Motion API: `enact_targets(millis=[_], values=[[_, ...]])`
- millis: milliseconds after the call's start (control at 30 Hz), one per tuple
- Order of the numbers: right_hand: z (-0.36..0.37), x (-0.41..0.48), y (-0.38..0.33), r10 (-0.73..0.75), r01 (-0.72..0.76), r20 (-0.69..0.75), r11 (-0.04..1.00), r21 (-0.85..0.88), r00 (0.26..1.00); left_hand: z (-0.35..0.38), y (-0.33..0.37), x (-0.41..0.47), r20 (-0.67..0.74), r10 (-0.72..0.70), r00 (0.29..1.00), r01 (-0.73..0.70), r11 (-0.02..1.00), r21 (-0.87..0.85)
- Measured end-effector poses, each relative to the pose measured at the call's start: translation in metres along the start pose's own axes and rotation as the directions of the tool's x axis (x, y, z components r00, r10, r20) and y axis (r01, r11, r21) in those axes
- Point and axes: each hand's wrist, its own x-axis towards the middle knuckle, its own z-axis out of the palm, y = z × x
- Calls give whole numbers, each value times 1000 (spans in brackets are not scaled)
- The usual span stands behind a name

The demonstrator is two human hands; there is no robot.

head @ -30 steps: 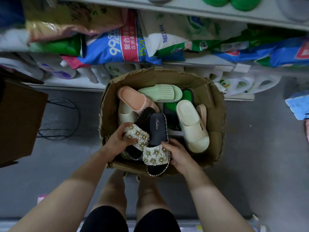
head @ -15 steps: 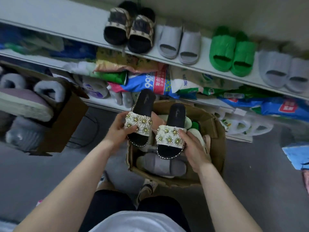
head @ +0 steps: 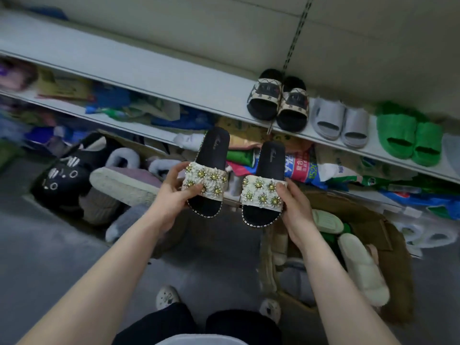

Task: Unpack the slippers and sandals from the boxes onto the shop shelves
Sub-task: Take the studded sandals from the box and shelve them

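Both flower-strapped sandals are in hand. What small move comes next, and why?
Probably raise the pair toward the white upper shelf, onto its bare stretch left of the black-and-beige strapped slippers. The left hand and right hand each grip one black sandal with a white flowered strap, both in the air below that shelf.

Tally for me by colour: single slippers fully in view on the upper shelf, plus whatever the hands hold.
Checked-strap black slippers: 2
Grey slippers: 2
Green slippers: 2
Flowered sandals, one in the left hand, one in the right hand: 2
Total: 8
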Motion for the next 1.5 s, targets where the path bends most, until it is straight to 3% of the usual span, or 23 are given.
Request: enact_targets(millis=[267, 600, 1000, 1100, 1167, 1233, 1333, 1433, 1500], values=[[101, 37, -4, -34, 33, 46, 999, 7, 998, -86, 43, 59, -10, 18, 1000, -17, 1000, 5], [174, 183, -50, -113, 114, 23, 990, -78, 993, -84, 81, 212, -39, 15, 999, -13, 999, 50], [222, 316, -51, -70, 60, -20, 947, -315, 997, -82, 94, 351, -59, -38, 998, 42, 996, 84], [224, 322, -53, -134, 79, -61, 831, -551, 989, -86, 95, 367, -41, -2, 999, 9, 983, 182], [223, 320, -54, -203, 81, -82, 682, -727, 976, -87, 98, 373, -36, 82, 996, -60, 913, 404], [223, 310, -55, -291, 132, -66, 610, -781, 954, -87, 99, 371, -21, 243, 970, -171, 739, 651], [223, 286, -49, -428, 304, 110, 418, -856, 897, -87, 98, 357, 211, 468, 858, -445, 473, 760], [226, 272, -39, -397, 359, 273, 160, -919, 876, -89, 86, 354, 450, 410, 794, -553, 177, 814], [228, 274, -36, -389, 349, 284, 106, -931, 876, -87, 81, 358, 491, 386, 781, -563, 97, 820]])
